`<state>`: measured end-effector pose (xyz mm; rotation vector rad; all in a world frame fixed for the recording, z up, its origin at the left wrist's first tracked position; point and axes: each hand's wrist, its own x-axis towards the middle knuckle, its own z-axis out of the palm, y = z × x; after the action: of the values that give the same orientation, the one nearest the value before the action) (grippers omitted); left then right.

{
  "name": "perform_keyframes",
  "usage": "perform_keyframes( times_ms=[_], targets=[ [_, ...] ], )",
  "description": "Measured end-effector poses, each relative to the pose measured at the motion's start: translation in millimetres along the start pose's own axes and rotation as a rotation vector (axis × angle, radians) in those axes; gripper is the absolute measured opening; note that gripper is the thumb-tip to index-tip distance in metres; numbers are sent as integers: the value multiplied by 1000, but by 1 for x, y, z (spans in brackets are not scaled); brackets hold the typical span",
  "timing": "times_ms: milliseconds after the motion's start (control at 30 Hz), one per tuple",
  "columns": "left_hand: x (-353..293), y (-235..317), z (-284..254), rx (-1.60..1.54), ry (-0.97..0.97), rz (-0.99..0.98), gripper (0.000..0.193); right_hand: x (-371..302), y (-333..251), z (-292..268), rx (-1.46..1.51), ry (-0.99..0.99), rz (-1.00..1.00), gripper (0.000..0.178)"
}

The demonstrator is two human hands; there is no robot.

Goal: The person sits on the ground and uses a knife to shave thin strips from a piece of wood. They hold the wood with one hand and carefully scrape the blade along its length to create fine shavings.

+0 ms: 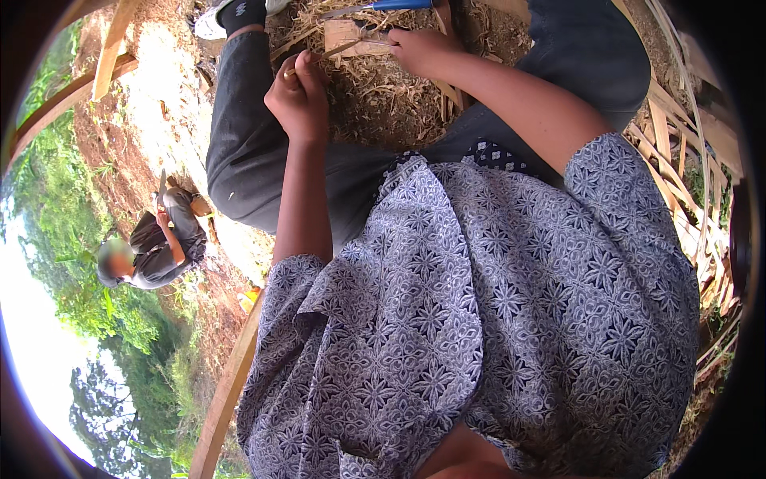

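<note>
My left hand (299, 96) is closed, with fingers wrapped round a thin wooden strip (341, 49) that slants up to the right. Facing it, my right hand (424, 53) is closed round the end of a slim, metallic-looking tool (378, 42), its handle hidden in my fingers. Tool and strip meet or cross between my hands; which lies on top I cannot tell. A pale wooden block (341, 32) lies just beyond the strip. Past my right hand, at the upper edge, is a blue-handled tool (403, 4) with a narrow blade.
Wood shavings (375, 108) cover the ground between my legs. Several split wooden strips (666, 144) are piled at the right. A long plank (227, 383) slants along the lower left. Farther left, another person (163, 239) sits on the slope, holding a long blade (162, 188).
</note>
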<state>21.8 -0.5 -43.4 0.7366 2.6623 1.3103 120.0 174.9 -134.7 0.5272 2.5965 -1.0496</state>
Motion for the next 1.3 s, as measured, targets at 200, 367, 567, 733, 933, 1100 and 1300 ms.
perform_keyframes(
  times_ms=[200,367,567,733,933,1100,1300],
  targets=[
    [2,-1,0,-37,39,0,30,19,42,13,49,-159,49,28],
    [2,0,-8,86,42,16,36,0,-13,-5,104,-61,18,29],
    [-3,-11,-7,33,46,-34,35,-2,-1,12,88,4,17,27],
    [0,-7,-6,48,46,5,29,14,38,33,101,-32,64,26],
    [-2,0,-5,16,12,5,27,-7,15,4,156,-64,40,26],
    [-3,-4,-3,31,51,21,29,-20,-20,-9,173,102,-171,26],
    [-8,-6,-3,7,49,7,31,-20,-36,-31,157,-81,-41,26]
  ],
)
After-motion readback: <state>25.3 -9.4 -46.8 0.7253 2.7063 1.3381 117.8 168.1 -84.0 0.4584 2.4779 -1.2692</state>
